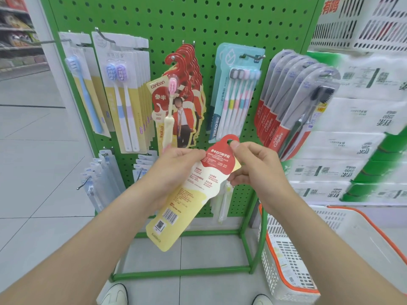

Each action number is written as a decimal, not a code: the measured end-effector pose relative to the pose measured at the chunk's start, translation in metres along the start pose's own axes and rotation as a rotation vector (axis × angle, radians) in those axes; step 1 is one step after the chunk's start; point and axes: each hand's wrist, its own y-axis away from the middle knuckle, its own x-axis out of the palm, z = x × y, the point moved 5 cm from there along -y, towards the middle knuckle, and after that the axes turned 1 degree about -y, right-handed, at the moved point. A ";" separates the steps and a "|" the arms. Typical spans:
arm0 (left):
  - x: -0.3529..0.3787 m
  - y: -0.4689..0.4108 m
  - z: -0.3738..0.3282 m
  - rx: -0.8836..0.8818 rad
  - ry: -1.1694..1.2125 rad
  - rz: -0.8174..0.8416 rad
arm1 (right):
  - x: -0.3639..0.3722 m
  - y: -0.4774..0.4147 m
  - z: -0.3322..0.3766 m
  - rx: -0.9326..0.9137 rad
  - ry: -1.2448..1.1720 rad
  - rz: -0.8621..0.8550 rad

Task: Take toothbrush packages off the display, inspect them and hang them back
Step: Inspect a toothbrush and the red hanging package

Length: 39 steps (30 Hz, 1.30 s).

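Both left hand [176,169] and right hand [253,165] pinch a toothbrush package [190,194], printed back turned up for reading, before the pegboard display [220,25].

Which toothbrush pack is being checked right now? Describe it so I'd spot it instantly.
Find the green pegboard in the middle. In front of its lower half, the left hand and right hand hold one cream-and-red pack tilted. Unlike the matching hanging packs above it, it is off its hook, back side out, showing a barcode.
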 end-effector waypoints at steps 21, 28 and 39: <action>0.000 0.003 -0.002 0.033 -0.043 -0.013 | -0.001 0.003 0.007 -0.011 0.008 -0.027; -0.005 0.001 -0.005 0.115 -0.027 -0.098 | 0.001 0.005 0.004 0.027 0.049 -0.027; -0.004 0.000 0.001 -0.084 -0.078 -0.036 | -0.011 0.003 0.002 0.020 -0.012 -0.165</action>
